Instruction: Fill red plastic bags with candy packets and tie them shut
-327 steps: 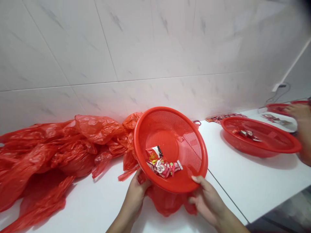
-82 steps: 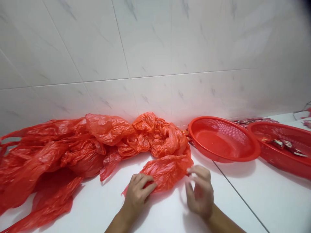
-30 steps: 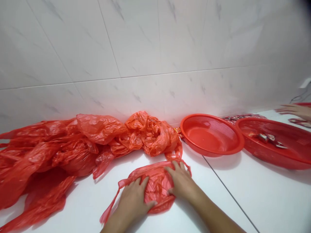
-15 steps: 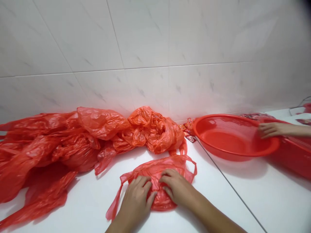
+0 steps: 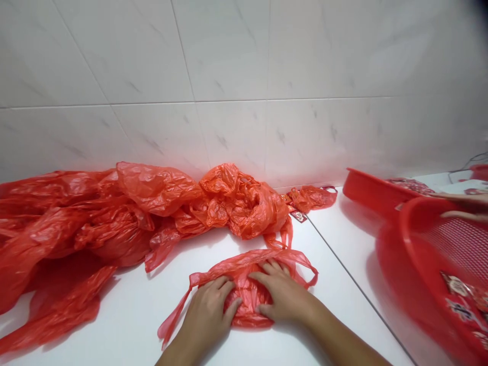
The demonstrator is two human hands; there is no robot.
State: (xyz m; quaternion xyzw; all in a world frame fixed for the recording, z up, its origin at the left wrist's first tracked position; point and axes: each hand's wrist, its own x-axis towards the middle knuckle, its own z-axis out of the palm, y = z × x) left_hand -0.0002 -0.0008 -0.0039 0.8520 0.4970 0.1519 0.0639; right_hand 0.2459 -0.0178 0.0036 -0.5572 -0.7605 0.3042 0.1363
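A red plastic bag (image 5: 249, 290) lies on the white table (image 5: 133, 320) in front of the person, directly beneath both hands. Its long axis runs side to side, with the left end slanting toward the person and the right end set farther off. The left strap (image 5: 173, 320) trails past the left hand (image 5: 211, 305), the nearer of the two to it; the right loop (image 5: 310, 272) stands just beyond the right hand (image 5: 280, 295), which is nearer to that end. Neither hand is clenched: fingers and thumbs are parted and laid on the film, with the bag's middle between them.

Beyond and leftward, a pile of red bags (image 5: 156, 198) runs along the wall (image 5: 229, 61). At the pile's right end lie small packets (image 5: 298, 216) and a smaller red bag (image 5: 312, 198). Farther right, a co-worker's hand (image 5: 470, 203) is at a blurred, tilted basket (image 5: 406, 274) holding more packets, in front of another red basket (image 5: 375, 193).
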